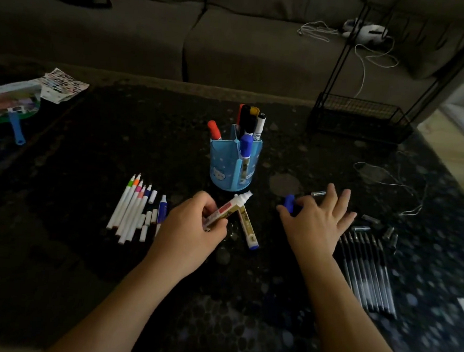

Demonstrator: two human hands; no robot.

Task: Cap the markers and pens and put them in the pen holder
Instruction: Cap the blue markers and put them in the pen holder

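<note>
Centrally, left hand [190, 228] fingers grasp an uncapped marker [229, 207]; right hand [316, 224] pinches a blue cap [289, 202]; table [92, 276] nearby bare.

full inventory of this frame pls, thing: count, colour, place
pen holder: 1, blue, table centre
capped markers: about 5, red/black/yellow/blue caps, in holder
thin uncapped markers: about 6, white barrels, left of hands
small caps: several, white, beside thin markers
dark pens: a row, right of right hand
pen caps: several, grey, far right
wire rack: 1, black, far right corner
left hand: holds uncapped marker
right hand: fingers on blue cap
</note>
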